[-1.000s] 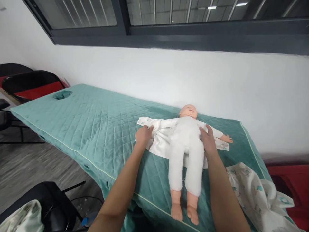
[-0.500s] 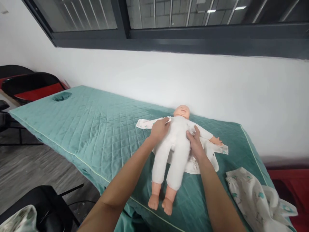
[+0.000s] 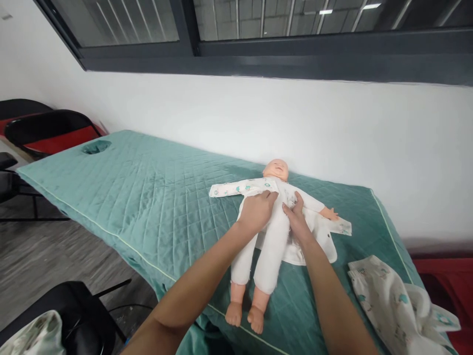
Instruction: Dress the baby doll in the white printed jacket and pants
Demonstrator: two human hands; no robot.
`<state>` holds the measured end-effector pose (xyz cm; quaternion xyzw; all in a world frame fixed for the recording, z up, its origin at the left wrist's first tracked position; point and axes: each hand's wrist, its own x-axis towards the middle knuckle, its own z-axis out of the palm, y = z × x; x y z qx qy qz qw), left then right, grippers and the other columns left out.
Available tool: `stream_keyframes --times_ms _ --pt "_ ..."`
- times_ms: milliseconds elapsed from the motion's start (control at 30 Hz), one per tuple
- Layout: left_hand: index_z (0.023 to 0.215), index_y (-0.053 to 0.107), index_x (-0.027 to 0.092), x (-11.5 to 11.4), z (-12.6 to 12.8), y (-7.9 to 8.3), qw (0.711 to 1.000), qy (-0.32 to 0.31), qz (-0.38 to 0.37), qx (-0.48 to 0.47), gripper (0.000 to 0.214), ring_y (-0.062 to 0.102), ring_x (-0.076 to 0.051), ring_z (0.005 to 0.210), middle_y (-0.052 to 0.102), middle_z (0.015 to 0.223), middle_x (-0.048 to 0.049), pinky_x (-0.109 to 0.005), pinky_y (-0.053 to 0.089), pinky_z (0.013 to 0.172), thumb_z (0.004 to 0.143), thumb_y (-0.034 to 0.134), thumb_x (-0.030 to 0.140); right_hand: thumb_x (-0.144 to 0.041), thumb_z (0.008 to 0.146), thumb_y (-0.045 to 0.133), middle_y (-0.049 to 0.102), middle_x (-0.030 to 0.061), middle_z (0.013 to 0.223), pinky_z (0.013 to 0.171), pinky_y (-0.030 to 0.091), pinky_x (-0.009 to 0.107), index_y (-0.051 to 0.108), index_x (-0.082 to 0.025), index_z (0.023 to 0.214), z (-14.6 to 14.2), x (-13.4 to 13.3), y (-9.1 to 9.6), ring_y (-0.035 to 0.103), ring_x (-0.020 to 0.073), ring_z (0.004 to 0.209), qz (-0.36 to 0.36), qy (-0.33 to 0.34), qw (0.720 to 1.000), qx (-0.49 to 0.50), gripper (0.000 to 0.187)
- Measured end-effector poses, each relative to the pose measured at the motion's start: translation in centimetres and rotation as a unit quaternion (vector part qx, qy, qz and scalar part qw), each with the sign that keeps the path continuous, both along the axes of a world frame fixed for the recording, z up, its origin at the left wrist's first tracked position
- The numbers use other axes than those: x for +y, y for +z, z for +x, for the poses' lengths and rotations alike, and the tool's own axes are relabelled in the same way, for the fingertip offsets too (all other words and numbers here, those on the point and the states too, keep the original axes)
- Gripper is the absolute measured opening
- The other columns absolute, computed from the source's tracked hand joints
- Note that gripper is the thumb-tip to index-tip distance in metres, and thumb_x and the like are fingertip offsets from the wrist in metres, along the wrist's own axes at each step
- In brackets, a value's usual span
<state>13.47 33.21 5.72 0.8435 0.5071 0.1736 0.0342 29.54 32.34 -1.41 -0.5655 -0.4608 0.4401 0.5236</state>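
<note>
A baby doll [image 3: 271, 256] in a white padded body suit lies on its back, its head towards the wall and its bare feet towards me. Beneath it, a white baby shirt [image 3: 236, 188] with small green prints is spread out. One printed side of the shirt lies over the doll's chest, and my left hand [image 3: 258, 211] is closed on its edge. At the doll's right-hand side in the picture, my right hand [image 3: 298, 221] has its thumb against the torso, with a bit of printed shirt cloth between thumb and forefinger. Its other fingers are partly hidden.
The doll lies on a green quilted bed [image 3: 166, 182] with a face hole, set along the white wall under a window. Printed cloth [image 3: 391, 301] is heaped at the near right corner. Black chairs [image 3: 70, 305] stand to the left and a red one [image 3: 447, 286] to the right.
My left hand has moved right across the doll's chest, drawing the printed side of the shirt over it. My right hand has stayed at the doll's side.
</note>
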Motion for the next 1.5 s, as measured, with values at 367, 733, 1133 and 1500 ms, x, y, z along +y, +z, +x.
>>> stream_keyframes --times_ms 367,733,1133,1500 --pt "0.108 0.057 0.018 -7.1 0.0 -0.4 0.996 0.005 -0.004 0.092 0.027 0.066 -0.021 0.072 0.066 0.093 -0.0094 -0.032 0.042 0.055 0.094 0.035 0.009 -0.065 0.084 0.055 0.043 0.0164 0.149 0.116 0.034 0.044 0.016 -0.023 0.152 1.9 -0.2 1.0 0.045 0.0266 0.138 -0.039 0.043 0.990 -0.131 0.089" --pt "0.099 0.060 0.020 -7.9 -4.9 -2.3 0.989 0.026 0.119 -0.085 0.016 0.058 -0.023 0.091 0.064 0.097 -0.0074 -0.039 0.048 0.082 0.099 0.047 0.030 -0.050 0.091 0.048 0.072 0.0078 0.101 0.086 0.046 0.034 0.063 -0.020 0.106 7.8 -1.9 5.1 0.065 0.0231 0.097 -0.096 0.054 0.911 -0.398 0.036" --pt "0.077 0.053 0.021 -5.5 -2.9 -0.6 0.976 -0.049 0.071 -0.201 0.027 0.053 -0.017 0.077 0.057 0.076 -0.0020 -0.032 0.045 0.074 0.100 0.042 0.029 -0.049 0.088 0.046 0.073 0.0138 0.108 0.082 0.049 0.036 0.072 -0.022 0.106 9.9 -1.6 4.5 0.068 0.0299 0.104 -0.277 -0.004 0.801 -0.531 0.041" --pt "0.119 0.061 0.012 3.7 16.8 -0.2 0.950 -0.248 -0.029 0.187 0.030 0.053 -0.030 0.120 0.059 0.129 -0.0172 -0.045 0.042 0.094 0.092 0.049 0.017 -0.038 0.084 0.055 0.072 0.0202 0.110 0.077 0.048 0.033 0.072 -0.017 0.108 11.0 -1.0 3.3 0.070 0.0304 0.101 -0.275 0.005 0.816 -0.509 0.037"
